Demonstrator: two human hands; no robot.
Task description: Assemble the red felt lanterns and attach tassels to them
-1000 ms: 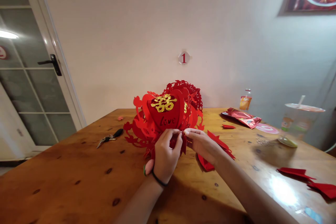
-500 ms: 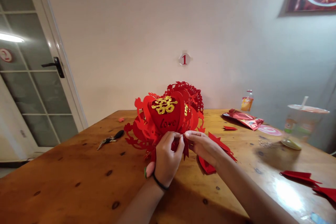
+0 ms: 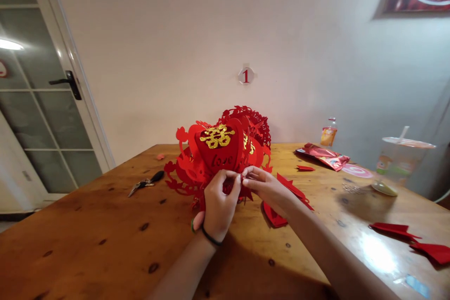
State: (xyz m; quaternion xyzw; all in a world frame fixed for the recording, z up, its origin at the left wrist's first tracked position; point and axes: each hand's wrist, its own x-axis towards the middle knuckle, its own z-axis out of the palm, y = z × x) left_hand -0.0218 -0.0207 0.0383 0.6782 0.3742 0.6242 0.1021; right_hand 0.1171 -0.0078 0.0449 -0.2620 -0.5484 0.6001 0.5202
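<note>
A red felt lantern (image 3: 222,143) with gold double-happiness characters and cut-out "love" lettering stands on the wooden table, frilled with lacy red edges. My left hand (image 3: 220,201), with a dark band at the wrist, pinches the lantern's near lower edge between thumb and index finger. Right beside it, the fingertips of my right hand (image 3: 265,190) are closed at the same spot, almost touching the left thumb. A bit of red shows between the fingertips; its exact shape is hidden. Flat red felt pieces (image 3: 274,215) lie just under my right forearm.
Keys (image 3: 145,183) lie left of the lantern. To the right are a red shiny packet (image 3: 323,157), an orange drink bottle (image 3: 328,132), a clear cup with a straw (image 3: 401,159), and more red felt pieces (image 3: 395,230). The wall stands behind the wooden table (image 3: 105,253).
The view has shifted slightly. My right fingers have curled in closer to my left thumb at the lantern's lower edge, and more of a second gold character shows on the lantern's right.
</note>
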